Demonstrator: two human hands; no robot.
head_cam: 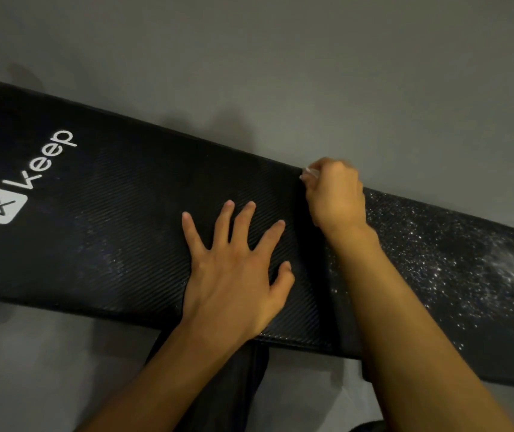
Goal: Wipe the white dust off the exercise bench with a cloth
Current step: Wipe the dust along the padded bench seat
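My left arm reaches forward from below, and my left hand [234, 269] lies palm down on the black exercise bench [109, 219]. All 5 fingers are straight and spread, holding nothing, resting flat on the ribbed pad just left of the seam between the 2 pads. My right arm stretches across the bench to its far edge, where my right hand [335, 194] is bunched, knuckles up, at the top of that seam. Its fingers are curled round a white cloth [310, 173], of which a small crumpled bit pokes out at the fingertips. The white dust [455, 260] speckles the pad to the right of my right hand, thickest in a smear near the right edge of view. The white Keep logo [28, 182] sits well to the left
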